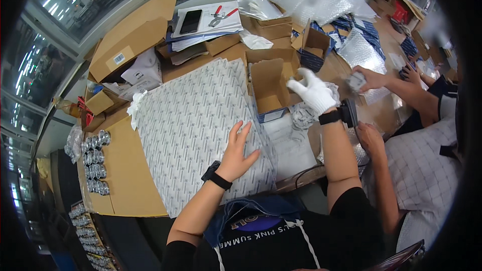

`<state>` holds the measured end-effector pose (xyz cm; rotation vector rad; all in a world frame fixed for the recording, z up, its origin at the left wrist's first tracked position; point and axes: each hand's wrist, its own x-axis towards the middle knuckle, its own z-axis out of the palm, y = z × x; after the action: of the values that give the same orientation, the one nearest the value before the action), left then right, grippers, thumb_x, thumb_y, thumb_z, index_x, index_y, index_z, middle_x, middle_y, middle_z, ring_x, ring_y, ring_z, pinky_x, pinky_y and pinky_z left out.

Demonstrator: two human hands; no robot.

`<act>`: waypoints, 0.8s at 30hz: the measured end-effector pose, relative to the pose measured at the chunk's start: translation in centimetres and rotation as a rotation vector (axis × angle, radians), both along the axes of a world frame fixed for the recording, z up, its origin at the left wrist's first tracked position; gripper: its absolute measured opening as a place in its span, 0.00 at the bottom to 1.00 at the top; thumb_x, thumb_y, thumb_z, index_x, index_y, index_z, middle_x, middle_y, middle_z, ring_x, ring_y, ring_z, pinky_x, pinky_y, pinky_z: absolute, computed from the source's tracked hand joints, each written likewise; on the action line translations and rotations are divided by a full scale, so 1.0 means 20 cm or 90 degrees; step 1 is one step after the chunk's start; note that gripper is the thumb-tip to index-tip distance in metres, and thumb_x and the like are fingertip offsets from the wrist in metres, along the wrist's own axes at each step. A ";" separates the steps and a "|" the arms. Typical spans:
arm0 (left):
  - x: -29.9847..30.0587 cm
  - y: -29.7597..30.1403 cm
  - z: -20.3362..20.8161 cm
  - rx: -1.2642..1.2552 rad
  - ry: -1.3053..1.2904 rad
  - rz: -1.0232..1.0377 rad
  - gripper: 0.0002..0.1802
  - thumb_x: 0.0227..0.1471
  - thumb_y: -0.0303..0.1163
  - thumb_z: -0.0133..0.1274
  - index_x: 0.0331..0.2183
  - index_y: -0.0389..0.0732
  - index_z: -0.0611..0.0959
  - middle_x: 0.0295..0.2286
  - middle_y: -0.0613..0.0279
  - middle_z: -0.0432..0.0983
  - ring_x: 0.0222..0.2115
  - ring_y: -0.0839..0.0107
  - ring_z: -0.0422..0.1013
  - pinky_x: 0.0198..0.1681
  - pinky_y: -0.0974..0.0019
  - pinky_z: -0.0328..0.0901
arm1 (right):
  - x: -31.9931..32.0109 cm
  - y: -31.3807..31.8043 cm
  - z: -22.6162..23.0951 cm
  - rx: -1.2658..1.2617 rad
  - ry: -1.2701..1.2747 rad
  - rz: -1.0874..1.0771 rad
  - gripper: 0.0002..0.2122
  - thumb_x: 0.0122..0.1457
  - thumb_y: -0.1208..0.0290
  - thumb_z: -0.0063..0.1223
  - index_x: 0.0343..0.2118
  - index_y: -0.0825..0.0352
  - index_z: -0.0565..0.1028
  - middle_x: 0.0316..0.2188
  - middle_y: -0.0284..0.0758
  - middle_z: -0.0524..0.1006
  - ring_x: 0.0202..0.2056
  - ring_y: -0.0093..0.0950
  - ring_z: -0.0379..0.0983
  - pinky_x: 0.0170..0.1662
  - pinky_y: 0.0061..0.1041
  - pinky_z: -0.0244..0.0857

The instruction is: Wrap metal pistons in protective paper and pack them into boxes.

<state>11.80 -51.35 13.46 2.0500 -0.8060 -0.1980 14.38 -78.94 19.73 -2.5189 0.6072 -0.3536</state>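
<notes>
While a stack of printed paper (193,110) spreads beneath the left hand (235,156), both hands are well apart, their fingers parted.

The left hand is bare; whether it touches the top sheet cannot be told. Just left of the right hand (315,93), which wears a white glove, stands an open box (266,80); contact between them is unclear. A crumpled paper bundle (303,115) lies just on the near side of the glove. Beyond it to the right, a co-worker's hand (372,77) holds a wrapped piece (355,81). Well left of the left hand, shiny metal parts (95,171) stand in rows.
</notes>
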 end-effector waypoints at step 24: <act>0.20 0.06 0.06 0.155 -0.128 0.386 0.14 0.52 0.23 0.47 0.42 0.35 0.67 0.26 0.44 0.75 0.26 0.50 0.74 0.28 0.58 0.68 | 0.94 -0.38 -1.03 -0.366 0.461 0.406 0.17 0.50 0.64 0.47 0.40 0.68 0.75 0.40 0.47 0.75 0.42 0.41 0.73 0.44 0.37 0.66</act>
<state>15.89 -50.21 14.69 2.4725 -0.2515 0.2650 33.10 -86.50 -0.79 -3.1953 -0.1241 0.7454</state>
